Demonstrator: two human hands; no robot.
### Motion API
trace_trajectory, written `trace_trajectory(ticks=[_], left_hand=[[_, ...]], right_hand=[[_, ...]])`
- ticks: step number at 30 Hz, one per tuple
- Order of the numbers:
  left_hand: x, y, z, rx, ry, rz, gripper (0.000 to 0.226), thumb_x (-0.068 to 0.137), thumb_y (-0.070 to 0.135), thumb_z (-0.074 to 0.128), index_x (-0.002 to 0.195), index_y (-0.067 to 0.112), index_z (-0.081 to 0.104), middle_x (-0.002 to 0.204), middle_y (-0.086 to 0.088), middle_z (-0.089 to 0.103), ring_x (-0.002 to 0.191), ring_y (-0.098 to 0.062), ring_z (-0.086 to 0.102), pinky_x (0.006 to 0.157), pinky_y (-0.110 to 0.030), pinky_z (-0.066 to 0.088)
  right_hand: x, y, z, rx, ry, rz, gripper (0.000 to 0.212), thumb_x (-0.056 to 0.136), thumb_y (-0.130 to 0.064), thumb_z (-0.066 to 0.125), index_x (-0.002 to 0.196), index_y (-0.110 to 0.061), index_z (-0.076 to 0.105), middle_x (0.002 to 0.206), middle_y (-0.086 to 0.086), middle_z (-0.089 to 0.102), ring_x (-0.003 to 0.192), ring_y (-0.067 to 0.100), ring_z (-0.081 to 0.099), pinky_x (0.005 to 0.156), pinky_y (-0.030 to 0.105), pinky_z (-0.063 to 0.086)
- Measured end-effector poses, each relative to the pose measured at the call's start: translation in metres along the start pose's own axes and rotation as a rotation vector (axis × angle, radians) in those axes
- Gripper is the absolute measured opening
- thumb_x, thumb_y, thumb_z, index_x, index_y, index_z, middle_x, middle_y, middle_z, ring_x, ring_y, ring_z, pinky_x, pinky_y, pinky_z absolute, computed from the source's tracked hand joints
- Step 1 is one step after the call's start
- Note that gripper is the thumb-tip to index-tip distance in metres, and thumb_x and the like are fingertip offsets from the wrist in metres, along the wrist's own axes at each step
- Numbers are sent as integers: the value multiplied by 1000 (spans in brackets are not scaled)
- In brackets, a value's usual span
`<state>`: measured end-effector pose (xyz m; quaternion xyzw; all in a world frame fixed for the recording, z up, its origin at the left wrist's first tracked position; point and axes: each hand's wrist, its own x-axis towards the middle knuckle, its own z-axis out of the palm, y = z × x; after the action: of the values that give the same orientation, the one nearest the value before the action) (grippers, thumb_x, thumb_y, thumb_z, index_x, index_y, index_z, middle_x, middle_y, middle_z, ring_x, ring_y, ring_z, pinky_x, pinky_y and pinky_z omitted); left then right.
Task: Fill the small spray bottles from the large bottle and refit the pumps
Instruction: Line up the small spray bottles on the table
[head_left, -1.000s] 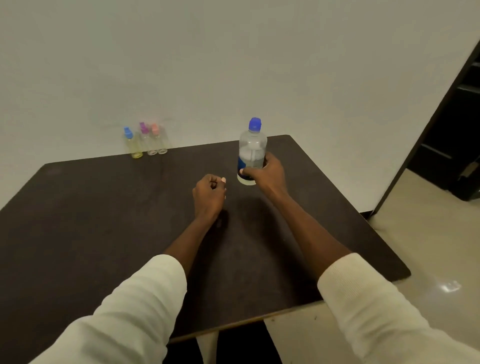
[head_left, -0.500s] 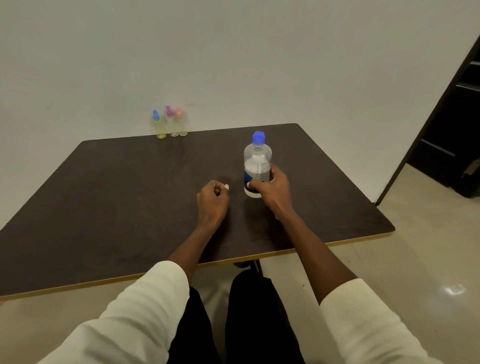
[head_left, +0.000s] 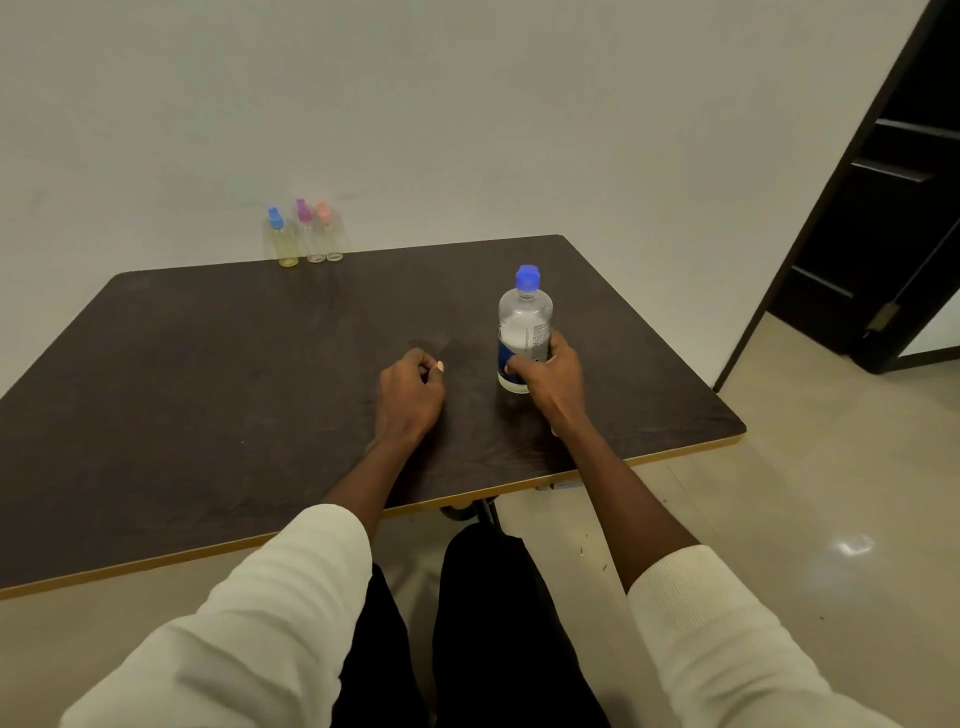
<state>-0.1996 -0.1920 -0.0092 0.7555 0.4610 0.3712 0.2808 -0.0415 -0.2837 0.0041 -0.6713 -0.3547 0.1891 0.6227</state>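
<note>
Blue-capped large bottle (head_left: 524, 327), part full of clear liquid, gripped upright in right hand (head_left: 550, 382); beside it, left hand (head_left: 410, 397) curled, empty.

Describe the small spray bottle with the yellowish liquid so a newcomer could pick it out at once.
Start at the dark table and look to its far edge against the white wall, where three small spray bottles stand in a row. Take the leftmost, the blue-pump bottle. It alone has a blue pump and yellow-tinted contents; its neighbours have purple and orange pumps and look clear.
</note>
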Motion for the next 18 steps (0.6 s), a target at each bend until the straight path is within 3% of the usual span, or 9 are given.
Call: trace_trajectory(ticks=[4, 7, 9, 10, 13, 16, 18], left_hand=[[-1, 1, -1, 16, -17, 9, 9, 99, 21, 58, 98, 15, 64, 83, 4, 62, 72, -8, 58, 61, -21, 44], [-3, 2, -2, 8, -10, 15, 8, 99, 19, 58, 97, 14, 64, 85, 2, 62, 70, -7, 56, 59, -18, 40], [-5, 2, -3, -17, 0, 26, 9, 99, 19, 58, 97, 13, 65, 84, 1, 63, 70, -7, 55, 58, -17, 39], [-6, 2, -4, -38, 10, 33, 10, 99, 18, 58, 96, 12, 65, 83, 1, 63, 69, -7, 55, 58, -15, 39], [-12, 5, -10, -148, 112, 42, 9, 98, 14, 59, 90, 11, 64, 76, 3, 60, 65, -7, 53, 55, -10, 41], [-16, 3, -21, -254, 245, 2, 12, 98, 14, 60, 86, 14, 62, 71, 7, 57, 62, -5, 51, 56, -8, 42], [-14, -5, -32, -275, 283, -28, 11, 98, 15, 60, 86, 15, 61, 72, 8, 56, 63, -4, 51, 56, -8, 42]], right_hand=[[2, 5, -1, -10, -33, 0, 61, 76, -9, 73, 131, -17, 49, 116, -4, 58, 111, 18, 58, 75, 16, 49], [3, 7, 1, -44, -36, 13, 74, 73, -19, 79, 136, -20, 38, 130, -2, 48, 126, 21, 48, 90, 24, 49], [-4, 5, 4, -162, 137, -39, 94, 70, -33, 81, 146, -18, 28, 147, 5, 33, 137, 23, 34, 106, 36, 40], [-12, 2, 6, -209, 255, -126, 94, 70, -36, 80, 146, -15, 27, 147, 8, 29, 136, 23, 32, 107, 36, 38], [-36, -15, 22, -256, 455, -487, 71, 75, -34, 71, 132, -6, 40, 132, 14, 38, 121, 21, 40, 97, 27, 43], [-44, -33, 49, -253, 314, -655, 41, 80, -19, 66, 115, -6, 51, 116, 10, 47, 105, 15, 47, 87, 21, 44], [-42, -41, 69, -221, 177, -598, 24, 82, -7, 62, 104, -8, 54, 104, 6, 52, 88, 8, 48, 77, 19, 43]])
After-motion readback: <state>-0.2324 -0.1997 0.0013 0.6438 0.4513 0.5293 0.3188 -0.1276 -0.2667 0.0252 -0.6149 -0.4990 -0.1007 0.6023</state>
